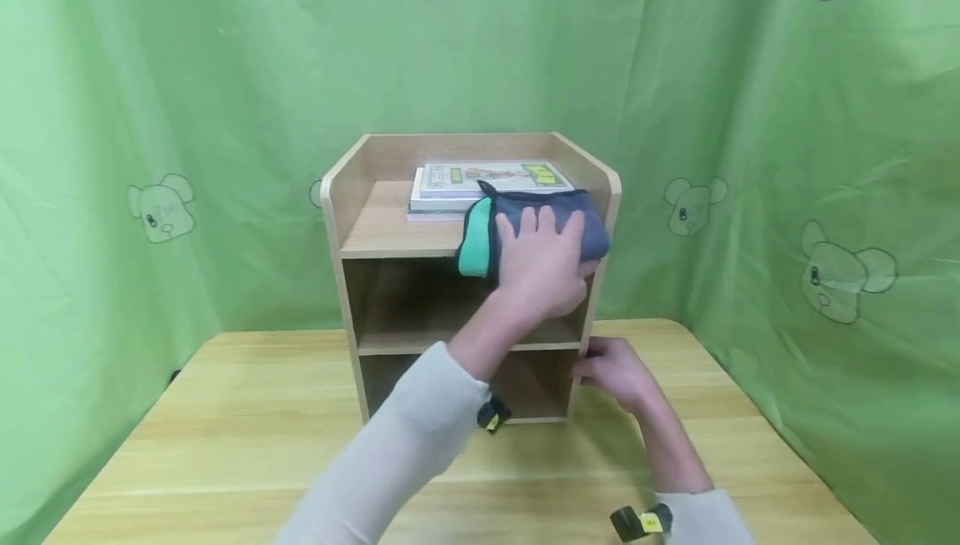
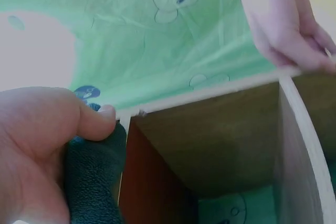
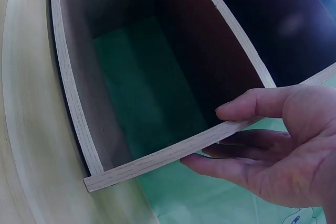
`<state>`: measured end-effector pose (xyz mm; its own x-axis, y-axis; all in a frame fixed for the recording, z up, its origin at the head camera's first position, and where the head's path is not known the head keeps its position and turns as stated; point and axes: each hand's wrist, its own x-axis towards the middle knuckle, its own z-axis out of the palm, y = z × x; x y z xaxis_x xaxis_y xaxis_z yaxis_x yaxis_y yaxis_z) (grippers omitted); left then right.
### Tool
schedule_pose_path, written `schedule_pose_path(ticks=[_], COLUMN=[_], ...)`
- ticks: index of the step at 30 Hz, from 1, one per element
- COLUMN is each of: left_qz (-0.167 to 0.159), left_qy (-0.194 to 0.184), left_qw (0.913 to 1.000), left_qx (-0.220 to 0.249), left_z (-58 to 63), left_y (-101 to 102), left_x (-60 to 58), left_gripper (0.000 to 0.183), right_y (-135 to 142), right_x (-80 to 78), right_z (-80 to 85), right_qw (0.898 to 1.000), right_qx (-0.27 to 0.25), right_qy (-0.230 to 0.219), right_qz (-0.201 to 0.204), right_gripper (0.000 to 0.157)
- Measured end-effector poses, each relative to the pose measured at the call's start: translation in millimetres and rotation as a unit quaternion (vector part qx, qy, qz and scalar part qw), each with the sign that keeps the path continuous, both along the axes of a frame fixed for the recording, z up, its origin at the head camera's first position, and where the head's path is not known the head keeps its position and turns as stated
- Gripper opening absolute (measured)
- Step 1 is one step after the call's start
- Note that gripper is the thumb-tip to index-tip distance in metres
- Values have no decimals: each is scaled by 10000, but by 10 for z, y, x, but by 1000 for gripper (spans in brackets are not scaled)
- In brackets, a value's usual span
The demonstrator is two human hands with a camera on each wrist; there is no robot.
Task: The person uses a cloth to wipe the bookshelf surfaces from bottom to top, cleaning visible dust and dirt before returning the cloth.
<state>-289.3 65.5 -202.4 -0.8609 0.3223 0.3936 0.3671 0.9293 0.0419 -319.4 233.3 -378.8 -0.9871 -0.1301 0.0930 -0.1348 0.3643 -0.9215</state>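
Note:
A blue-grey zip pouch [image 1: 592, 232] with a bright green end and black trim lies at the front right of the top shelf of a small wooden shelf unit [image 1: 393, 245], overhanging its front edge. My left hand [image 1: 542, 266] grips the pouch from the front, fingers spread over its top. In the left wrist view its thumb presses on the dark cloth pouch [image 2: 94, 182]. Lower down, my right hand [image 1: 618, 370] holds the unit's right side panel. The right wrist view shows the right hand [image 3: 283, 145] with thumb inside and fingers outside that panel [image 3: 173, 150].
Several books [image 1: 495, 178] lie stacked behind the pouch on the top shelf. Below are two open compartments. The unit stands on a wooden table [image 1: 247, 428], with green patterned cloth [image 1: 247, 70] hanging behind and at both sides.

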Motion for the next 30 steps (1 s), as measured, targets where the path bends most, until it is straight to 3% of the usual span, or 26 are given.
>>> schedule_pose_path(ticks=[6,16,24,30], left_qz=[47,776,547,294], left_qy=[-399,-904,-729,-664], left_qw=[9991,9929,9958,9972], left_qx=[167,-27,-21,186], left_z=[68,233,155,122], left_y=[94,219,47,-259], left_x=[-49,-89,-84,-62], left_gripper=[55,63,64,65], right_y=[9,16,11,11], right_x=[3,-34,-35,-29], right_z=[5,-11,-25,-9], right_qw=[9999,10000,9999,9998], right_qx=[-87,33,130,132], right_qy=[-67,-62,-50,-52], right_qz=[-43,8,-74,-121], right_gripper=[39,44,40,44])
